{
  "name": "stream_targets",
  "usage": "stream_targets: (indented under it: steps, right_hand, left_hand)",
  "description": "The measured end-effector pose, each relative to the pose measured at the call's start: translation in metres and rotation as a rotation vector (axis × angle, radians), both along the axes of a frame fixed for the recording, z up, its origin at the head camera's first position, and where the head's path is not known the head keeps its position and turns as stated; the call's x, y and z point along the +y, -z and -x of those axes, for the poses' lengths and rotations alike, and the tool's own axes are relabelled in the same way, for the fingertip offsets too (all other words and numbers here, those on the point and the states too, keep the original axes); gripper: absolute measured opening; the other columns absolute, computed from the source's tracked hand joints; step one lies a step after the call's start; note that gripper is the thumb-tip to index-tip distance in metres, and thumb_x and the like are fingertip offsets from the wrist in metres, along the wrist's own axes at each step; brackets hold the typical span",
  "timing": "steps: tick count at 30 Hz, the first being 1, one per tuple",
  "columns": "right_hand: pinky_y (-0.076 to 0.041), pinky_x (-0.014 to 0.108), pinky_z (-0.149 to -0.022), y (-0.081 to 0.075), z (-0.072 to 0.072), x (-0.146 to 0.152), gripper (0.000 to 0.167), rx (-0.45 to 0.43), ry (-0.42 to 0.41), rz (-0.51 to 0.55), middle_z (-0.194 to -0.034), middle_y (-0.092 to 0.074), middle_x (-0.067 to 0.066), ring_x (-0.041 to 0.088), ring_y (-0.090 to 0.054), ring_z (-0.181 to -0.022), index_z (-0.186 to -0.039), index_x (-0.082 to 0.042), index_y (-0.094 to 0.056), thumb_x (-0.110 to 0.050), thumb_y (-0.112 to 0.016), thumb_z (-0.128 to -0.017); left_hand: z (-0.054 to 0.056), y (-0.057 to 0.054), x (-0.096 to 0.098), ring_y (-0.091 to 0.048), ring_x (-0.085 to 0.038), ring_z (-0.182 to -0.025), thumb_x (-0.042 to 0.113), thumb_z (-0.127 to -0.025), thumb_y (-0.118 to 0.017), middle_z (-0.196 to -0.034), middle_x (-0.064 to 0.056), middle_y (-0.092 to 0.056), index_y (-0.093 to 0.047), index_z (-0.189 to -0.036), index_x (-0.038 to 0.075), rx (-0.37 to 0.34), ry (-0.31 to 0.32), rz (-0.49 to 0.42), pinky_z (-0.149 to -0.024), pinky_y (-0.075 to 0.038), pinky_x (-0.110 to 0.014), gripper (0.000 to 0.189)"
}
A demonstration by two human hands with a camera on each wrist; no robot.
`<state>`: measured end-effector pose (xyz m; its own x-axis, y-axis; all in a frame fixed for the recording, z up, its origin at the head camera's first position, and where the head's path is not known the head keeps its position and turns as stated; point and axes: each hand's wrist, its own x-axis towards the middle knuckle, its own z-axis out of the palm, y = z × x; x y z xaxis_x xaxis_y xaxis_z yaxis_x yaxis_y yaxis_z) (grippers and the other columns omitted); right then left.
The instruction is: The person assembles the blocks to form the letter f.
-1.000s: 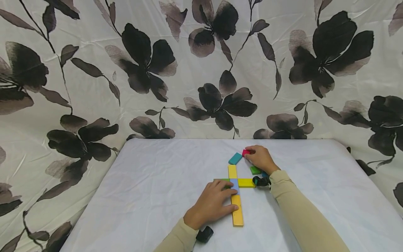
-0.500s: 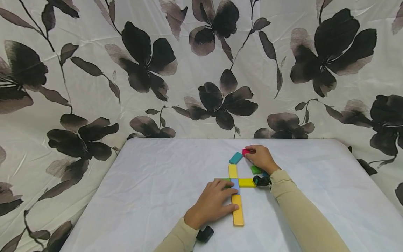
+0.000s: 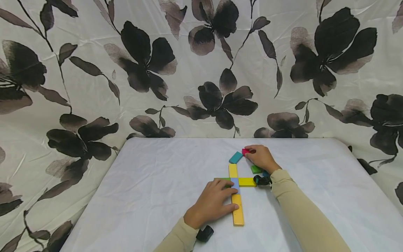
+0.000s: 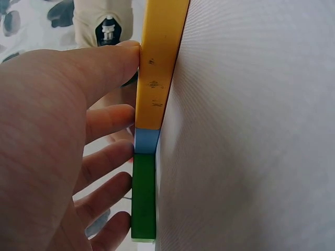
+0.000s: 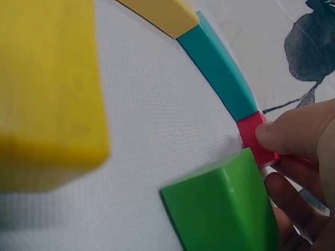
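My right hand [image 3: 260, 156] pinches a small red block [image 5: 250, 130] between thumb and fingers at the far side of the table. The red block meets the end of a tilted teal block [image 3: 235, 157], whose other end meets an upright yellow block [image 3: 232, 170]. Below that, a light blue block [image 3: 234, 182] sits at the centre of a cross. A green block [image 4: 144, 196] extends left, a yellow block [image 3: 247, 182] right, and an orange-yellow block [image 3: 238, 217] toward me. My left hand [image 3: 212, 203] rests with spread fingertips along the cross's left side.
A loose green block [image 3: 256, 169] lies below my right hand, with a dark blue block [image 3: 265, 173] partly hidden by the wrist. All stand on a white-covered table [image 3: 151, 196]. A flower-patterned cloth [image 3: 182, 70] hangs behind the far edge.
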<state>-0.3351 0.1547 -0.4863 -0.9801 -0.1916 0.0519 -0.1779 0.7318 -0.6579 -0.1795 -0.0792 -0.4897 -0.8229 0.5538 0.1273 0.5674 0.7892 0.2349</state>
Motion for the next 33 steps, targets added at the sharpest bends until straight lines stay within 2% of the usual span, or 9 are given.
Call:
stream_targets:
  steps: [8, 13, 24, 33]
  right_hand:
    - [-0.047, 0.051, -0.097, -0.001, -0.001, 0.002, 0.037, 0.027, -0.024, -0.019, -0.124, -0.066, 0.02, 0.033, -0.06, -0.108, -0.133, -0.002, -0.064, -0.015, -0.064, -0.098]
    - [-0.047, 0.05, -0.098, -0.002, -0.001, 0.003, 0.039, 0.015, -0.027, -0.015, -0.124, -0.066, 0.02, 0.033, -0.06, -0.108, -0.133, -0.002, -0.064, -0.017, -0.064, -0.097]
    - [-0.051, 0.049, -0.092, -0.005, -0.005, 0.016, 0.041, 0.001, 0.021, 0.07, -0.125, -0.067, 0.018, 0.033, -0.063, -0.108, -0.134, -0.003, -0.063, -0.022, -0.064, -0.098]
    - [-0.048, 0.051, -0.096, -0.009, -0.018, 0.035, 0.037, 0.018, 0.061, 0.105, -0.126, -0.065, 0.016, 0.033, -0.059, -0.112, -0.13, -0.004, -0.065, -0.025, -0.063, -0.1]
  left_hand:
    - [-0.002, -0.005, 0.001, -0.043, -0.014, -0.128, 0.06, -0.091, -0.064, -0.138, 0.009, -0.054, -0.068, -0.131, 0.03, 0.001, 0.006, -0.012, -0.103, -0.041, -0.039, 0.05]
    - [-0.002, -0.005, 0.0, -0.043, -0.014, -0.129, 0.06, -0.091, -0.064, -0.138, 0.01, -0.053, -0.068, -0.131, 0.031, -0.002, 0.01, -0.015, -0.103, -0.041, -0.038, 0.05]
    - [-0.002, -0.004, 0.0, -0.044, -0.014, -0.128, 0.06, -0.091, -0.064, -0.137, 0.009, -0.054, -0.068, -0.13, 0.03, 0.018, 0.021, -0.023, -0.102, -0.041, -0.038, 0.049]
    - [-0.002, -0.005, -0.001, -0.044, -0.015, -0.128, 0.059, -0.092, -0.064, -0.138, 0.008, -0.054, -0.068, -0.13, 0.029, 0.019, 0.021, -0.021, -0.102, -0.041, -0.038, 0.049]
